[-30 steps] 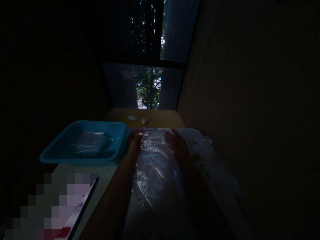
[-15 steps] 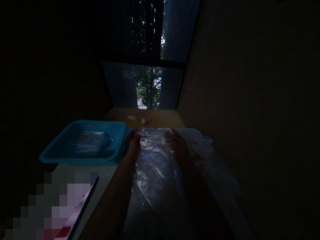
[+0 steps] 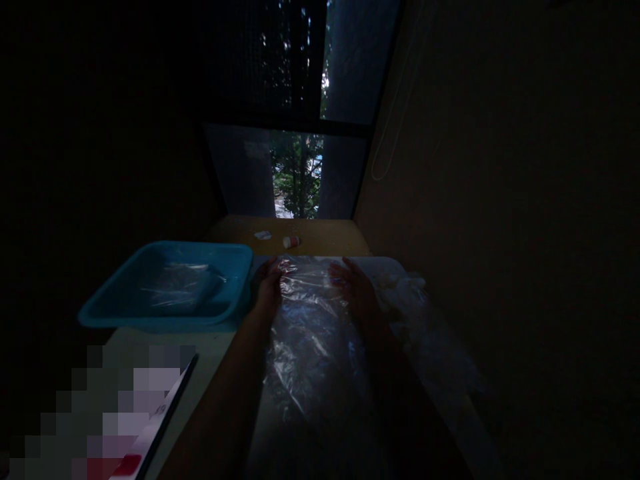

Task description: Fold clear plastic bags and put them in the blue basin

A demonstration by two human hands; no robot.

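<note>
A clear, wrinkled plastic bag [image 3: 307, 327] lies along the table in front of me, shiny where light falls on it. My left hand [image 3: 269, 283] grips its far left edge, fingers curled at the film. At the far right edge, my right hand [image 3: 354, 287] holds the same bag, its fingers partly over or behind the film. The bag spans the gap between both hands. Darkness hides what, if anything, is inside it.
A blue basin [image 3: 235, 310] with a clear plastic packet [image 3: 183, 287] inside stands on the left. Crumpled clear plastic [image 3: 415, 300] lies to the right. Beyond are a small red-and-white cylinder [image 3: 291, 242] and a white scrap [image 3: 263, 235], before a window [image 3: 295, 173].
</note>
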